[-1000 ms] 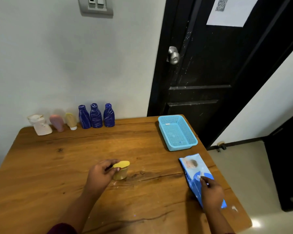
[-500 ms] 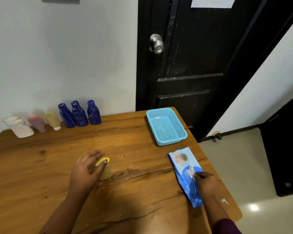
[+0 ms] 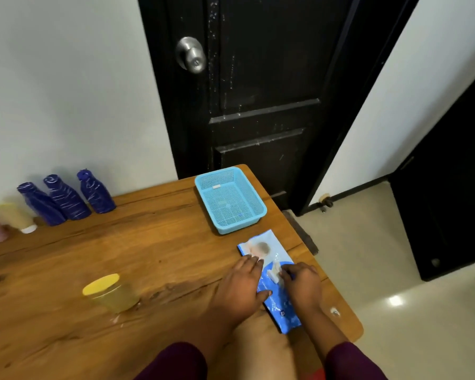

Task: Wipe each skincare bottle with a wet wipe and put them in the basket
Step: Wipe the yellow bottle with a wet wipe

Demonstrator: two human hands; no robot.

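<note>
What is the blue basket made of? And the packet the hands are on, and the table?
The blue basket looks like moulded plastic: its walls and floor are a fine mesh of holes in one even colour. The wipes packet seems to be thin plastic film, glossy and crinkled, catching light. The table looks like varnished wood, with grain lines, knots and a slight sheen.

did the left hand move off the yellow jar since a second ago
Yes. The left hand left the jar and went right across the table, toward the basket side, onto the wipes pack.
</note>
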